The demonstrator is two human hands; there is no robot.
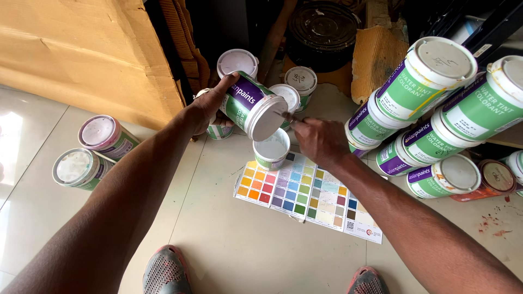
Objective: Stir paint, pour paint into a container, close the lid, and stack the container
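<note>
My left hand (210,106) grips the tilted green-and-purple lidded plastic tub (251,105) over the small open white cup (271,151). My right hand (321,142) pinches at its lid edge; I fear a sudden pop would splash the paper colour chart (305,196).

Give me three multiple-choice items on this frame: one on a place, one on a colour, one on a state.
1. Where does the colour chart lie?
A. on the floor tiles
B. on a cardboard box
C. on the stacked cans

2. What colour is the lid of the can in the left hand?
A. black
B. white
C. orange

3. How is that can held?
A. upright
B. upside down on the floor
C. tilted on its side above the small cup

Answers: 1 A, the chart lies flat on the tiles before the feet. 2 B, its lid shows white. 3 C, the lid faces sideways and down over the cup, with the right hand at its rim.
</note>
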